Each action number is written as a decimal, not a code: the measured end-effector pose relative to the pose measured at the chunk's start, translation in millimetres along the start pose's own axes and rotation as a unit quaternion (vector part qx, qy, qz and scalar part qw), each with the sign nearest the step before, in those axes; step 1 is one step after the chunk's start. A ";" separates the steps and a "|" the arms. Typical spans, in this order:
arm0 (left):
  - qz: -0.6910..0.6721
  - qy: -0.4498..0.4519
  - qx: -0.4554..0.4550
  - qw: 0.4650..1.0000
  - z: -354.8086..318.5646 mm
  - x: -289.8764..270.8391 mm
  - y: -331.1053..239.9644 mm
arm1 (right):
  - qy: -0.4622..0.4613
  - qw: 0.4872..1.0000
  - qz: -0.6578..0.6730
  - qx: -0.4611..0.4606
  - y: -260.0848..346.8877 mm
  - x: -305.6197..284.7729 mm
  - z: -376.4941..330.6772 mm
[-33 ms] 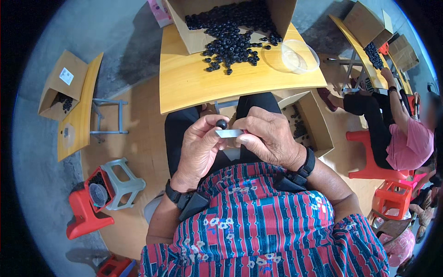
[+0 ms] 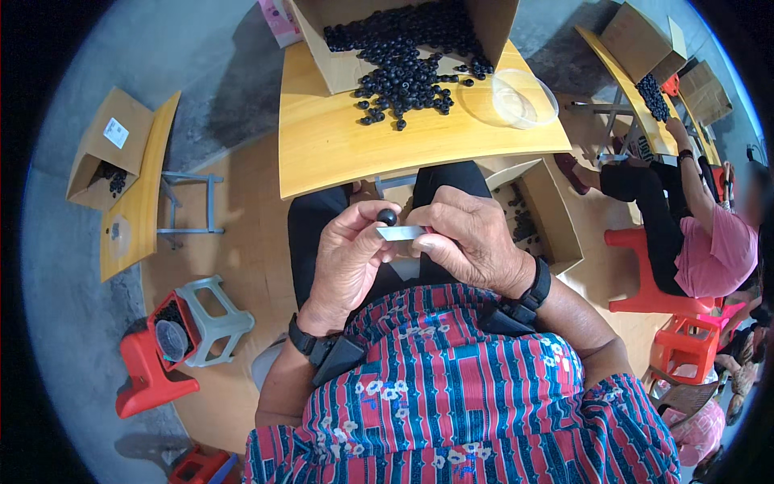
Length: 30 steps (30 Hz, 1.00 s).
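My left hand (image 2: pixel 348 256) pinches a small round black bead-like part (image 2: pixel 387 217) between thumb and fingertips, above my lap. My right hand (image 2: pixel 472 238) is closed around a utility knife, whose flat, slant-tipped blade (image 2: pixel 400 233) points left. A bit of pinkish red shows at the fingers, but most of the handle is hidden. The blade lies just below the black part; whether they touch, I cannot tell. On the table ahead, a heap of similar black parts (image 2: pixel 403 85) spills from a tipped cardboard box (image 2: pixel 316 48).
The yellow table (image 2: pixel 322 153) stands beyond my knees, with a clear round plastic lid or tub (image 2: pixel 524 98) on it. Right of my legs is an open cardboard box (image 2: pixel 556 210) holding black pieces. Stools (image 2: pixel 218 319) stand at left. A person in pink (image 2: pixel 713 254) sits at right.
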<state>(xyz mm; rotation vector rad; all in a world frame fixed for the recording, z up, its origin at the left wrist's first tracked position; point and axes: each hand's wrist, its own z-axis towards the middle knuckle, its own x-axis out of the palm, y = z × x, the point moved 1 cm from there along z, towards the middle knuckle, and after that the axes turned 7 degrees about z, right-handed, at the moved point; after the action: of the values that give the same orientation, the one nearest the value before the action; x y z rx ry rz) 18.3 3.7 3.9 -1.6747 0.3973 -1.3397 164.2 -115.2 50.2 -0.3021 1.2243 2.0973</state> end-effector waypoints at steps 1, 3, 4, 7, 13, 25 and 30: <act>0.008 0.007 0.004 1.000 -0.4 -1.5 -0.5 | 0.001 1.000 0.000 0.000 0.1 0.1 0.6; 0.007 -0.002 0.007 1.000 -0.8 -1.9 -1.1 | 0.007 1.000 -0.005 -0.011 0.6 0.0 1.4; 0.005 -0.010 0.009 1.000 -0.8 -1.9 -1.5 | 0.007 1.000 -0.005 -0.011 0.9 -0.1 1.8; 0.011 -0.010 0.033 0.999 1.5 -3.9 -0.5 | 0.010 1.000 0.001 -0.010 1.5 0.0 2.6; 0.008 0.003 0.028 1.000 1.5 -1.0 -2.4 | -0.010 1.000 0.012 -0.016 3.2 -1.5 5.3; 0.035 0.003 0.012 0.999 -1.9 7.4 -6.6 | 0.002 0.999 -0.021 -0.027 4.2 -1.9 6.4; 0.034 0.010 0.011 0.999 -2.0 5.5 -4.9 | -0.002 1.000 -0.016 -0.017 1.9 0.1 4.7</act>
<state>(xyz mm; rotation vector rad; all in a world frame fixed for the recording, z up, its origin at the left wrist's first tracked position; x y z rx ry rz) 17.0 1.4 11.0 -1.6164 0.4447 -1.3073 163.5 -111.7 53.9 -0.3301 1.1748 2.0926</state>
